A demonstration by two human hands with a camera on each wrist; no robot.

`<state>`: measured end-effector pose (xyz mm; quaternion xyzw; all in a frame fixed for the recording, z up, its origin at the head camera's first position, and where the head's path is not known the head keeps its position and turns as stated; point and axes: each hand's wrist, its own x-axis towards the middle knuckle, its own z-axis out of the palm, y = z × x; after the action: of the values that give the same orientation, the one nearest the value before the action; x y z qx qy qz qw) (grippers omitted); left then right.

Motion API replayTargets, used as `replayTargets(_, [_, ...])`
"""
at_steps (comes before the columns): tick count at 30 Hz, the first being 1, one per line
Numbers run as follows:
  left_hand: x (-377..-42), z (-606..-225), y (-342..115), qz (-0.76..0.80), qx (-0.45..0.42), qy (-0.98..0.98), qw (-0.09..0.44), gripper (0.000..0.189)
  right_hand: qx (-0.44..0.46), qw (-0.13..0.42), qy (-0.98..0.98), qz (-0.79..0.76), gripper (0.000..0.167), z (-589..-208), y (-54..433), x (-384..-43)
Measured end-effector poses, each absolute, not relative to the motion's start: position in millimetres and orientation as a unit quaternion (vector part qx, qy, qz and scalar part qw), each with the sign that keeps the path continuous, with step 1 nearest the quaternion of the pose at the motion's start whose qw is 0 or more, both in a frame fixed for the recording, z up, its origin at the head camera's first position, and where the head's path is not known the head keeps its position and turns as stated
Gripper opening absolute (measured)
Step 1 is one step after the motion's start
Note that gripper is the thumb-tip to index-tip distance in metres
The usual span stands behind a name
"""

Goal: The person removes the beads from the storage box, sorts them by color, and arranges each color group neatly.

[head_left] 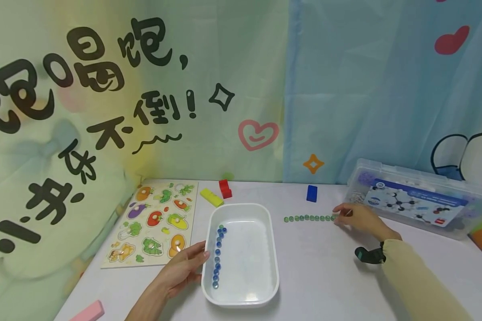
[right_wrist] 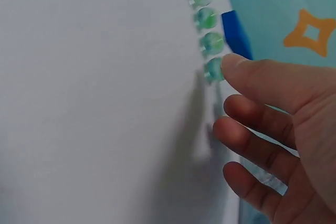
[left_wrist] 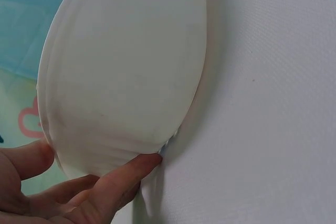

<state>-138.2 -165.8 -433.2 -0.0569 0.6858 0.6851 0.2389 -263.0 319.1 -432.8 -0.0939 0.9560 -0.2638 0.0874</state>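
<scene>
A row of translucent green round beads point(head_left: 312, 218) is laid on the white surface point(head_left: 313, 272); its end bead point(right_wrist: 214, 70) is met by the loosely bent right grip point(head_left: 359, 219), but whether it is pinched cannot be told. A white rectangular tray point(head_left: 251, 263) bearing mostly blue beads point(head_left: 218, 252) is held rimwise by the curled left grip point(head_left: 181, 269). Row-building seems in hand; careful alignment is called for.

Left hand point(head_left: 178, 270) gripping, right hand point(head_left: 363, 218) loosely bent
Left thumb point(left_wrist: 31, 160) opposes its fingers point(left_wrist: 118, 184), forearm point(head_left: 146, 299) bare; ahead and rightward of that hand, the sleeved right arm point(head_left: 421, 276) extends, thumb point(right_wrist: 268, 81) and bent fingers point(right_wrist: 239, 136) spaced apart.
</scene>
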Motion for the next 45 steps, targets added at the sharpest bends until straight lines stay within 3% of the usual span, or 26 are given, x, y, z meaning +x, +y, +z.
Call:
replayTargets(8, [-138, -432, -165, 0.681, -0.058, 0.69, 0.238, 0.07, -0.133, 0.045, 0.955, -0.26, 0.035, -407, 293, -268])
replayTargets(16, [-138, -433, -165, 0.683, -0.056, 0.688, 0.237, 0.069, -0.255, -0.017, 0.927, -0.275, 0.024, -382, 216, -269])
replayTargets(24, [-138, -432, -166, 0.681, -0.058, 0.691, 0.234, 0.07, -0.305, 0.046, 0.904, -0.295, 0.026, -366, 112, -262])
replayTargets(30, [-138, -432, -166, 0.687, -0.054, 0.684, 0.24, 0.07, -0.335, 0.1, 0.901, -0.258, 0.024, -382, 53, -265])
replayTargets(45, [-138, -434, -167, 0.701, -0.027, 0.671, 0.24, 0.068, -0.281, 0.147, 0.934, -0.163, 0.018, -409, 16, -267])
